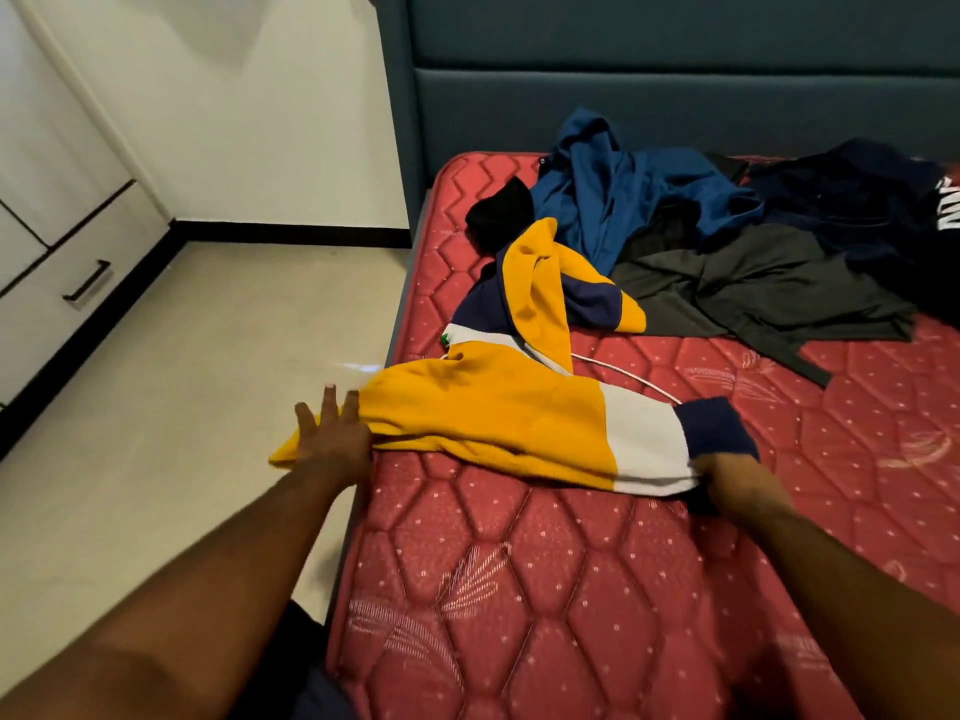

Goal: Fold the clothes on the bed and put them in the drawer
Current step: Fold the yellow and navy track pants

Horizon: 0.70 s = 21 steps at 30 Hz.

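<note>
A yellow, white and navy hoodie lies stretched across the left side of the red mattress. My left hand holds its yellow end past the bed's left edge, with several fingers straight above the cloth. My right hand grips the navy and white end of the hoodie on the mattress. Behind it lies a heap of clothes: a blue garment, a dark grey one, a black piece and a navy one.
A teal padded headboard stands at the far end of the bed. White drawers with a black handle line the left wall. Pale floor runs between the drawers and the bed.
</note>
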{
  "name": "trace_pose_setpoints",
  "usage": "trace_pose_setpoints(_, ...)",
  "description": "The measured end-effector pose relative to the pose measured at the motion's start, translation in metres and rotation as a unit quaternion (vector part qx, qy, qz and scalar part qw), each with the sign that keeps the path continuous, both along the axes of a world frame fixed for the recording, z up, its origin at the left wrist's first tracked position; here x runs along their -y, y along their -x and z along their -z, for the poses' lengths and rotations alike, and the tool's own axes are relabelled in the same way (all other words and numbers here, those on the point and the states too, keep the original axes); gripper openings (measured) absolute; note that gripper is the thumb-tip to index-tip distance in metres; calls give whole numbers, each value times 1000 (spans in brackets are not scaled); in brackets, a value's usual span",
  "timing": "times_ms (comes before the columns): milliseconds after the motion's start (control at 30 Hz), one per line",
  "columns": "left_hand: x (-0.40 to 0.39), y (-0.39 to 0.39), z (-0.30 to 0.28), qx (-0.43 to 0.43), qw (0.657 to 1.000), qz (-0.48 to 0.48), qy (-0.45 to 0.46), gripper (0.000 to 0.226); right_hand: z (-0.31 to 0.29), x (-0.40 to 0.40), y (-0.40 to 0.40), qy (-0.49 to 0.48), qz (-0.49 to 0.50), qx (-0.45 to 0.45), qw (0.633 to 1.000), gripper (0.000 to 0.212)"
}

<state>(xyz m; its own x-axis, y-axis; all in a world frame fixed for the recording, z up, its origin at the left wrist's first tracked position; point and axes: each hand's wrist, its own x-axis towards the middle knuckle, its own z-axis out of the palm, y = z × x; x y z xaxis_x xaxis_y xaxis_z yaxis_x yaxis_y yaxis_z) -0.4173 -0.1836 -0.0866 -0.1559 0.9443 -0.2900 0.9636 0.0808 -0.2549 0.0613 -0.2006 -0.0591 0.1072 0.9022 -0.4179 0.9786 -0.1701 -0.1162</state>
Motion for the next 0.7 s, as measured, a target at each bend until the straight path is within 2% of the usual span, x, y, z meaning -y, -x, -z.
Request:
trace_pose_setpoints(33,4,-11,3,7,1000,-2,14,50,6,1,5,13,-17,21,1000,30)
trace_pose_setpoints(100,12,-38,-4,41,994,61,-82,41,12,5,20,5,-34,68,997,35)
trace_pose_setpoints(167,13,-64,0,105,959,177,-192,34,11,8,36,-11,-36,134,990,34)
trace_pose_setpoints(200,13,-76,2,148,940,221,-214,33,9,8,46,-19,-40,156,987,32)
trace_pose_setpoints(267,6,-98,6,222,934,216,-180,34,8,8,66,-32,-69,145,987,26)
trace_pose_setpoints(367,-10,-107,13,308,936,128,-110,20,21,7,92,-53,-81,4,995,12)
trace_pose_setpoints(467,-20,-98,18,343,935,46,-78,13,31,5,107,-62,-78,-36,994,8)
trace_pose_setpoints(600,-11,-84,21,398,914,25,-77,25,37,3,105,-83,-68,-27,994,9)
trace_pose_setpoints(700,-7,-78,28,381,920,70,-54,30,40,7,97,-137,-46,-90,985,13)
